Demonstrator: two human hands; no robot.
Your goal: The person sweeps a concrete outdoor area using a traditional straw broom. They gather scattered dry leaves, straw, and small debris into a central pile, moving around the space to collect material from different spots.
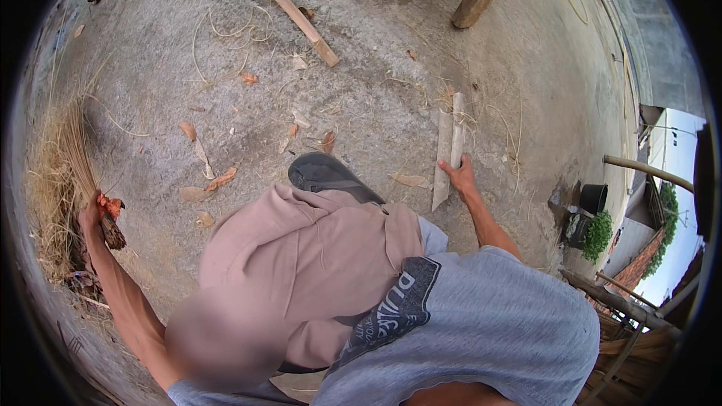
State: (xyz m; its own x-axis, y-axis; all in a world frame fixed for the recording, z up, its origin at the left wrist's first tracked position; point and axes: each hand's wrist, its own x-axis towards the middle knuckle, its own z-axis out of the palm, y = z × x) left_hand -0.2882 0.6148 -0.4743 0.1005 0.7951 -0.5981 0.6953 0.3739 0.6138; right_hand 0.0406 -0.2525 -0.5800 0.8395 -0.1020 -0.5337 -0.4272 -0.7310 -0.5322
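Head view: left hand (92,214) far out to the left, grip pressed tight round the tied end of a straw broom (64,173), bristles pointing up and away. Right hand (460,177) down on the ground (361,90), fingers pinching the near end of two pale flat sticks (449,146). Dark shoe (327,174) between both hands. Dry leaves scattered about.
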